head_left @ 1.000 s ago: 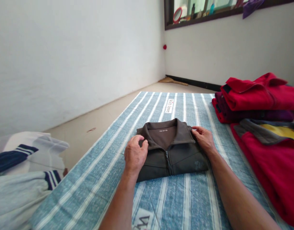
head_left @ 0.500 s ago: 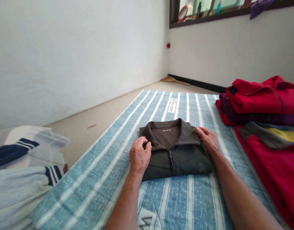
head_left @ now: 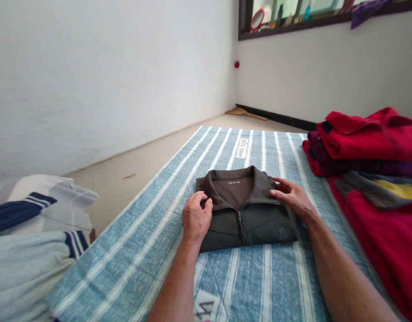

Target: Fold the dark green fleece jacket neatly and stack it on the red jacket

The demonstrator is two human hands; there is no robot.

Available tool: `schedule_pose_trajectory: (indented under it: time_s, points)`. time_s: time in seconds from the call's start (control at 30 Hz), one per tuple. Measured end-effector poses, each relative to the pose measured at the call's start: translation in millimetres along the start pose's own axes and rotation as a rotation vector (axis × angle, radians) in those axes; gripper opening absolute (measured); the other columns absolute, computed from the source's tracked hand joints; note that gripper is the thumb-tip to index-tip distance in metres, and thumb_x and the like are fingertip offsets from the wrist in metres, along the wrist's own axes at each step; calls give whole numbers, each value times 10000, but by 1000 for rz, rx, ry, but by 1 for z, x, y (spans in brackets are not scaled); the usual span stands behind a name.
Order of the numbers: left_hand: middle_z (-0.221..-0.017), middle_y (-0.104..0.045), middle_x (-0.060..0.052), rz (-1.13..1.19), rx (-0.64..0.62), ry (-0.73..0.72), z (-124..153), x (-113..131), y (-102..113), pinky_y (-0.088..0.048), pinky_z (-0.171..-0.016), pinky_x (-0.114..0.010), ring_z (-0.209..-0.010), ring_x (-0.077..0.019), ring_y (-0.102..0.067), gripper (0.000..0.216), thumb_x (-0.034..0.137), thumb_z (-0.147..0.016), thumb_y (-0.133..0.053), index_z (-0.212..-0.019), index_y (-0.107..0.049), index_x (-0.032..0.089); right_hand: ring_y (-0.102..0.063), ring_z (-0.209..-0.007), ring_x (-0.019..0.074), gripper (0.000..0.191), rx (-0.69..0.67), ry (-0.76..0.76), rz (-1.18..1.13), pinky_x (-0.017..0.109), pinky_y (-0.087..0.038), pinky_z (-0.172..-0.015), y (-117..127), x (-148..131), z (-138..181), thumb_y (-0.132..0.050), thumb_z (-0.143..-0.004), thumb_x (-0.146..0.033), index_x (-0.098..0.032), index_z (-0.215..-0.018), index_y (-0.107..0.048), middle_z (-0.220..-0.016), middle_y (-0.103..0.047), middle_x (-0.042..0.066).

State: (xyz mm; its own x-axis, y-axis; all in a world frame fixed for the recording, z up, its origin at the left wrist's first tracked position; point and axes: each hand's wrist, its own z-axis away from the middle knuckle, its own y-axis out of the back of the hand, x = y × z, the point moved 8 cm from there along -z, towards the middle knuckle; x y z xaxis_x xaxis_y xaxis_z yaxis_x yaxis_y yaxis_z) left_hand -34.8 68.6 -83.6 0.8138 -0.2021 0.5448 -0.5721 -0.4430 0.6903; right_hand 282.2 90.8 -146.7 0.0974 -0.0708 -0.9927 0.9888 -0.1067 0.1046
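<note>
A dark brown zip-up jacket (head_left: 226,223) lies folded flat, with its collar toward the far side and its zip running down the front middle. My left hand (head_left: 196,219) is at its left shoulder, fingers curled and thumb bent over the folded edge. At the opposite shoulder, my right hand (head_left: 291,197) has its thumb on top of the cloth and its fingers around the outer edge. Beneath the jacket is a blue striped bedcover (head_left: 152,214). The undersides of both hands' fingertips are hidden.
Folded red and purple garments (head_left: 370,134) are stacked at the right. Nearer lies a red garment with a grey collar (head_left: 387,232). Pale grey clothing with navy striped cuffs (head_left: 27,264) is at the left edge. A broom (head_left: 246,113) lies on the floor by the far corner.
My right thumb has come onto the top of the jacket's right shoulder, and the right wrist has shifted slightly outward. The left hand and the jacket stay nearly the same.
</note>
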Motion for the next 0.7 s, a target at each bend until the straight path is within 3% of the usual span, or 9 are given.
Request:
schedule_pose_trajectory:
  time_s: [0.7]
  points:
    - [-1020,-692,-90,22,2,15,0,-2,1,-481,-922,-359,-980,-213,-637,78,222,-784,-549,-780,-622,194,-620,-1017,313,709,36,15,43,456,-486,-899,3,11,-5,-839,-547,-437,-214,-1182,-617,-1029,-683,77]
